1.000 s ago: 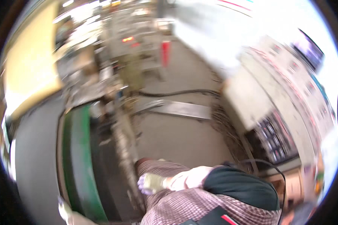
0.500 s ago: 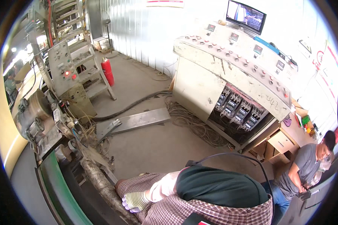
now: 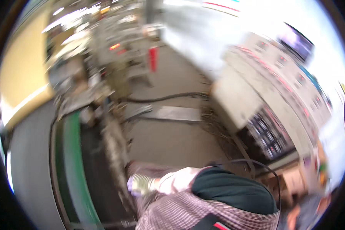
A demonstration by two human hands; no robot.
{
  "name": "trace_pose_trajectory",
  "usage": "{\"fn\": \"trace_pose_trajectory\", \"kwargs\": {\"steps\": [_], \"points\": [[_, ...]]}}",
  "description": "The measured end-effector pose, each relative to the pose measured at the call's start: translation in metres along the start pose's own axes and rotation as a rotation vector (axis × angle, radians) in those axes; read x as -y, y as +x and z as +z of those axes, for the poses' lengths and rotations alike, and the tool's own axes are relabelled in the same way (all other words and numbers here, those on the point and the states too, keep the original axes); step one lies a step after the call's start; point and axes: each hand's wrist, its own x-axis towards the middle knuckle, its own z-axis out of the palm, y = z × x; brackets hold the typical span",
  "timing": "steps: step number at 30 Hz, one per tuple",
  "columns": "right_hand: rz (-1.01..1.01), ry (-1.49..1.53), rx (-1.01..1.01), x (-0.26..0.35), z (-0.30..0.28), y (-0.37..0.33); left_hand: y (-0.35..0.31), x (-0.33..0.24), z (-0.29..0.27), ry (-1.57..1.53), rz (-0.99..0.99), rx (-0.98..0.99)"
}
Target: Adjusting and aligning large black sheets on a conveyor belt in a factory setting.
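My right hand [image 3: 142, 185] wears a striped yellow-green and white glove with purple fingertips. It lies over my leg in brown checked cloth, fingers stretched toward the machine side, and nothing shows in it. A pale pink sleeve [image 3: 176, 180] and a dark green upper sleeve [image 3: 234, 189] cover that arm. Just left of the hand runs a long worn roller or pipe [image 3: 115, 149], beside a dark belt or bed [image 3: 94, 165] with a green strip [image 3: 74, 161]. My left hand is out of the picture. Motion smears much of this view.
A pale control console [image 3: 237, 88] with a monitor [image 3: 297, 40] stands right. A metal channel [image 3: 178, 113] and a black hose [image 3: 168, 96] lie on the floor, near tangled cables. A red extinguisher [image 3: 153, 59] stands beyond. Another person [image 3: 308, 212] is at the lower right.
My view has swung left, so console, floor items and machine sit farther right in the picture. My right hand stays on my leg. The other person is now partly cut off and blurred.
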Motion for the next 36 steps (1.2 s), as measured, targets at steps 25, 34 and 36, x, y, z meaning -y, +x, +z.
{"fn": "trace_pose_trajectory", "kwargs": {"steps": [25,34,36], "points": [[0.045,-0.152,0.109,-0.03,0.01,0.006,-0.056,0.201,-0.048,0.227,-0.753,0.09],[0.046,-0.127,0.13,-0.022,0.006,0.014,-0.009,0.058,-0.019,0.289,-0.381,0.062],[0.038,-0.133,0.127,-0.024,0.006,0.012,-0.001,0.028,-0.01,0.195,-0.305,-0.01]]}}
